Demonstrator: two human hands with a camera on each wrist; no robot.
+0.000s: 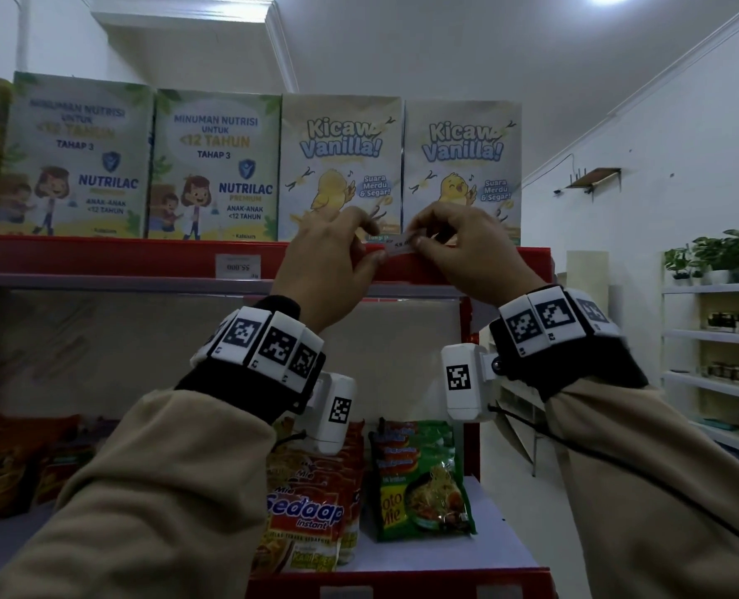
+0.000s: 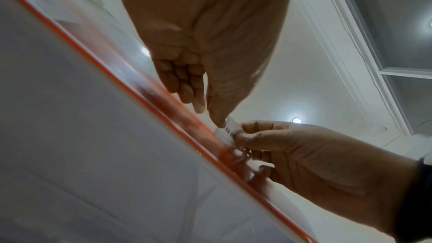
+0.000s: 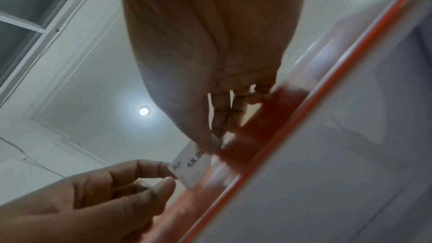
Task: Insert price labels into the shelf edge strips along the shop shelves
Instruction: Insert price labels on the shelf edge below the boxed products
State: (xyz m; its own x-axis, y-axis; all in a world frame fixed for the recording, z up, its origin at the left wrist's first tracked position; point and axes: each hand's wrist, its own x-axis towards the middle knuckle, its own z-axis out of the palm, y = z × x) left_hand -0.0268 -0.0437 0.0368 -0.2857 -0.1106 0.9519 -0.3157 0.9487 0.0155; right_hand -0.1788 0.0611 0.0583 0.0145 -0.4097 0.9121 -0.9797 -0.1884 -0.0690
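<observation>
Both hands pinching price label between them

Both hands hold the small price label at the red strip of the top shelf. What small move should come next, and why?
Probably tip the price label down and slide its lower edge into the red shelf edge strip. The left hand and right hand pinch its two ends, and the label sits at the strip's top, not yet flat in it.
</observation>
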